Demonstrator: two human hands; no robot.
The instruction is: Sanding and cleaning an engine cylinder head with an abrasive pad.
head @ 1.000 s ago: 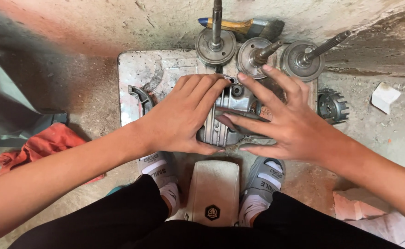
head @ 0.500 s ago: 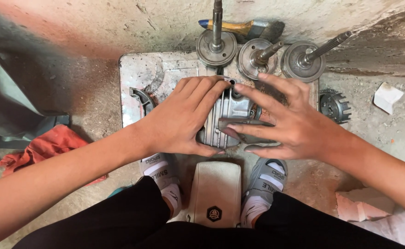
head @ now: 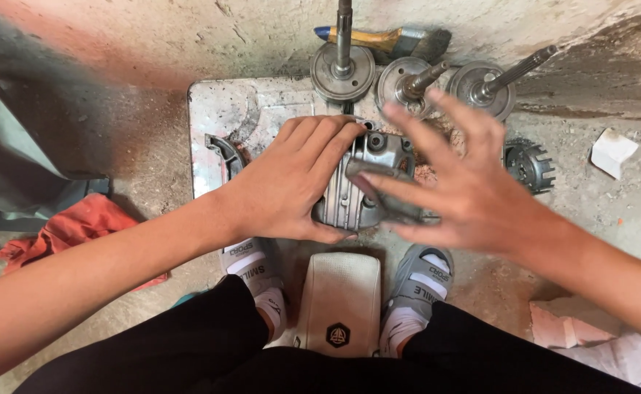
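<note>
A finned cover (head: pixel 368 186) at the plate's (head: pixel 218 117) near edge is pressed by the left hand (head: pixel 291 182), fingers flat; the right hand (head: pixel 459 186) is spread open just above it.

A rough mechanic's workshop: three geared shafts (head: pixel 415 79) stand against a stained concrete wall (head: pixel 189 36), a finned engine cover (head: pixel 368 186) lies on a metal plate (head: pixel 218 117) over the dusty floor (head: pixel 131 175), an oily red rag (head: pixel 79 226) nearby.

Floor: your bare concrete (head: pixel 116 153) carries a metal plate (head: pixel 218 109).
On plate: finned engine cover (head: pixel 364 190).
Beside it: 3 shafted discs (head: pixel 408 80), red rag (head: pixel 79 222).
</note>
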